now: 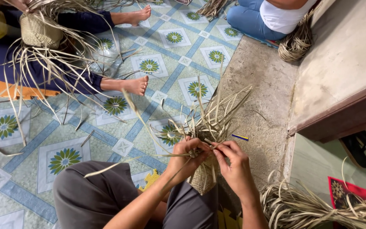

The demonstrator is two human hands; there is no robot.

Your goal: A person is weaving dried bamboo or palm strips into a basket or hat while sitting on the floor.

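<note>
Hands meet over a half-woven straw basket (204,176) resting on the lap. Left hand (190,153) is curled tight around loose strips at the rim, at nine o'clock; right hand (233,163), at three o'clock, pinches a strip (215,144) between thumb and fingertips.

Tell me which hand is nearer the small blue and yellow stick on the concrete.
Right. The right hand works at the woven basket just below-left of the stick; the left hand lies farther left, beyond the right hand.
</note>
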